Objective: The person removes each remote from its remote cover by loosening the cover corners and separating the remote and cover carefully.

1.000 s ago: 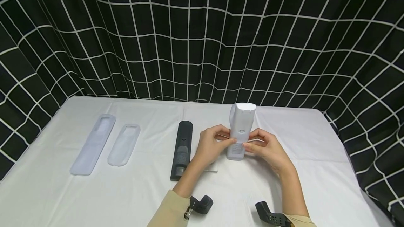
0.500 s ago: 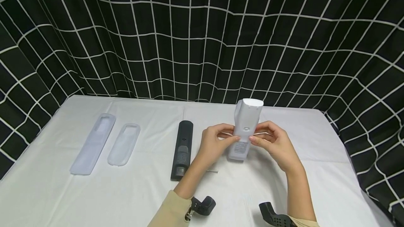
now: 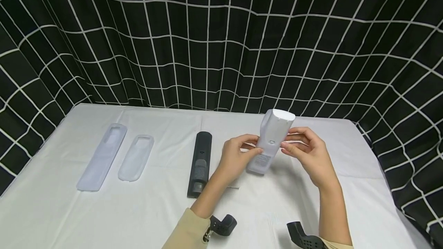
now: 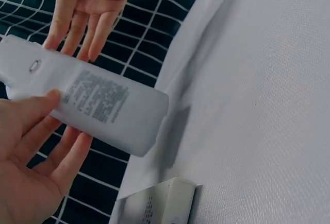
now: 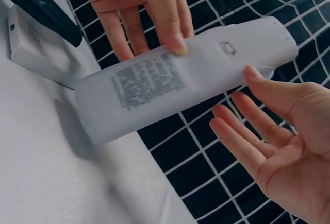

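A white remote control [image 3: 275, 130] stands tilted over the table, its lower part inside a translucent cover [image 3: 256, 167]. Its back faces me, and a printed label shows through the cover in both wrist views. My left hand [image 3: 236, 160] pinches the covered remote from the left, thumb on the back and fingers behind. At the opposite edge is my right hand [image 3: 309, 155], higher up. In the right wrist view its thumb [image 5: 258, 77] meets the remote's edge, while the other fingers spread loosely below.
A black remote [image 3: 200, 160] lies left of my left forearm. Farther left lie a long translucent cover [image 3: 102, 160] and a shorter one [image 3: 136, 158]. A white box-like object [image 4: 157, 203] sits under my left arm. A black grid curtain [image 3: 221, 41] hangs behind the table.
The remote has been raised a little and tilted, its top leaning right. My right hand has moved up and right along its edge, and its grip has loosened.
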`<action>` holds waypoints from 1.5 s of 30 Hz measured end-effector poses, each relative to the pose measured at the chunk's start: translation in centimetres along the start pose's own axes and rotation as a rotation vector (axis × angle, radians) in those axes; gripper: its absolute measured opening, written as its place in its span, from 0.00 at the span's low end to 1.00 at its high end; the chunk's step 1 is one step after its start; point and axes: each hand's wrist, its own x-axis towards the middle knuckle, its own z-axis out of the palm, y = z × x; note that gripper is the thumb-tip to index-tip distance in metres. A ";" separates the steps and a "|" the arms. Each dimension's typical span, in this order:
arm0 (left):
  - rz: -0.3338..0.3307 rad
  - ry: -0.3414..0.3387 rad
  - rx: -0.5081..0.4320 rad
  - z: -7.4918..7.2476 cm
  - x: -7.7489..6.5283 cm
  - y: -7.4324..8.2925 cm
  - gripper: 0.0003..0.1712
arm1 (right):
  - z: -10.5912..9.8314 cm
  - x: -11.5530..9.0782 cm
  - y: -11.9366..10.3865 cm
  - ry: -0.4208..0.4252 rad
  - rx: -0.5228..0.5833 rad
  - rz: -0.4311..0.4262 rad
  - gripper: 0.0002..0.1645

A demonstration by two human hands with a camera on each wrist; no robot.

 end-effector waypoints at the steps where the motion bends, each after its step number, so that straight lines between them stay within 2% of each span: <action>1: -0.004 0.001 -0.004 0.0 0.0 0.0 0.14 | 0.0 0.0 -0.1 0.009 0.008 -0.004 0.18; 8: -0.010 -0.013 0.015 0.0 0.0 0.2 0.15 | -0.3 -0.3 -1.3 0.057 0.115 -0.050 0.18; 17: 0.025 -0.023 0.060 0.0 -0.1 0.5 0.14 | -0.6 -0.5 -2.5 0.107 0.199 -0.088 0.19; 35: 0.046 -0.079 0.129 -0.3 -0.1 0.9 0.14 | -0.3 -0.5 -3.1 0.185 0.133 -0.130 0.24; 41: 0.053 -0.086 0.103 -0.6 0.0 1.1 0.14 | -0.1 -0.4 -3.3 0.267 0.076 -0.082 0.22; 45: 0.056 -0.095 0.101 -0.8 0.0 1.1 0.15 | 0.1 -0.4 -3.5 0.317 0.115 -0.051 0.21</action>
